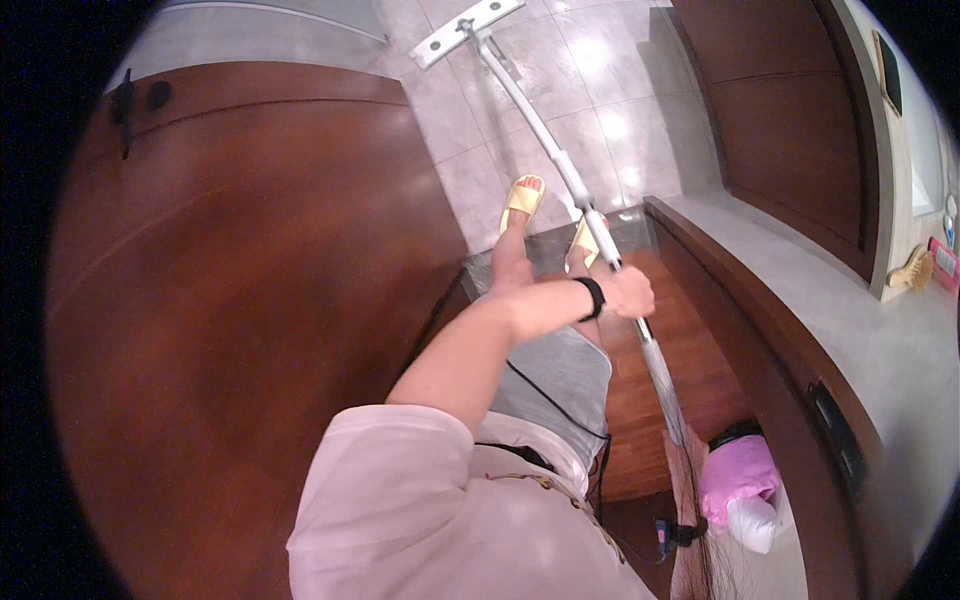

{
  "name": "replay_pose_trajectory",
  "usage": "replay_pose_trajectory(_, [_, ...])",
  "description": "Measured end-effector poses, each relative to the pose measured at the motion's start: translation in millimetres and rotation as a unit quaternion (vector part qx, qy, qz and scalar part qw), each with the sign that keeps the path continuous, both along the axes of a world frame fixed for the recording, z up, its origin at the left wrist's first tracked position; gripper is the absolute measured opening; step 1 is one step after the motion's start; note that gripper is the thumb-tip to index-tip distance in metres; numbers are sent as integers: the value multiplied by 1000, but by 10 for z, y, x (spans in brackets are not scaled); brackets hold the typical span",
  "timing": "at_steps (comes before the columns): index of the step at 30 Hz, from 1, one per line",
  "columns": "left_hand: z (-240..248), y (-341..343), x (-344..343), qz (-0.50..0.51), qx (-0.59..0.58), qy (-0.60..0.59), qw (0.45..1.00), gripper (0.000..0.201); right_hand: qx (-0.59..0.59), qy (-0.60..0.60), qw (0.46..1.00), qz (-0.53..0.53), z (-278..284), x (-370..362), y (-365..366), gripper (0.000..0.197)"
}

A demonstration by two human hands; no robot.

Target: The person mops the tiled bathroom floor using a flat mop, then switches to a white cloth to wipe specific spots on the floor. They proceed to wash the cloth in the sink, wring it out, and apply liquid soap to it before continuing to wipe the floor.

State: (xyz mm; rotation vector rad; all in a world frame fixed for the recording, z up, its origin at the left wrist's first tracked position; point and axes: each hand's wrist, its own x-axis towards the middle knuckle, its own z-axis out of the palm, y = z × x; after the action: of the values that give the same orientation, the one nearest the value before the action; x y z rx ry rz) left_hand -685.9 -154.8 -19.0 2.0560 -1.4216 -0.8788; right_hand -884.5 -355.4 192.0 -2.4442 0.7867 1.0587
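A flat mop (530,118) with a long white and silver pole runs from the far floor back toward me. Its bar-shaped white head (466,32) has dark round spots and lies at the far end of the view. My left hand (629,292), with a black band at the wrist, is closed round the middle of the pole. At the pole's near end is my right hand (686,462), with a dark strap and a small blue piece at its wrist. It appears closed on the pole, though hair strands and blur partly hide its fingers.
A brown door (250,220) stands close on my left. A dark doorway frame and pale counter (800,250) flank my right, with a wooden brush (911,269) on it. Yellow slippers (520,208) are on my feet by the threshold. A pink-purple bag (740,477) lies at lower right.
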Motion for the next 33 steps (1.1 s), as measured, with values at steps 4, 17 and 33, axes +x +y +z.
replay_pose_trajectory(4, [134,-762,-895,-61,-96,65,991,18,-130,39,979,155,628,-616,-540,19])
replay_pose_trajectory(17, [386,-965,-1735,-97,-159,144,972,16,-185,123,962,161,1042,-1340,-666,27])
replay_pose_trajectory(33, [-118,-71,-979,-51,-116,108,986,13,-162,54,973,153,316,-726,172,22])
